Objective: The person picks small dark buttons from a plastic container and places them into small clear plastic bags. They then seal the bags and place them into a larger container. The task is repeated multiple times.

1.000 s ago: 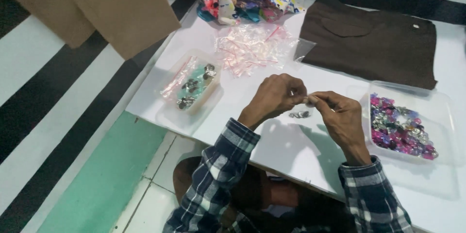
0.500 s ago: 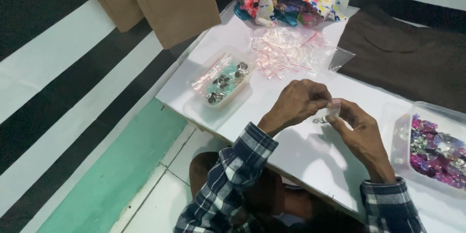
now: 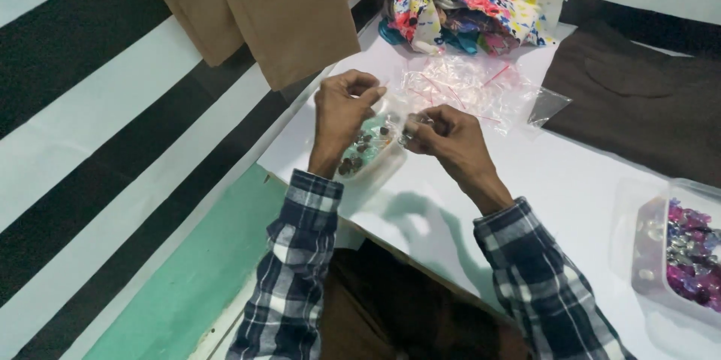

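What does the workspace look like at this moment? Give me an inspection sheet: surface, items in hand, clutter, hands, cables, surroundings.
Surface: white table, mostly bare in the middle.
Items in hand: clear tray of small dark beads under both hands; what the fingertips pinch is too small to tell.
Clutter: heap of small clear plastic bags; floral fabric bundle; dark brown garment; clear container of pink and silver pieces at the right edge.
Hands: left hand and right hand raised over the tray, fingers pinched.
Cables: nothing seen.
Surroundings: black and white striped floor, green strip, tan cloth hanging at the top.
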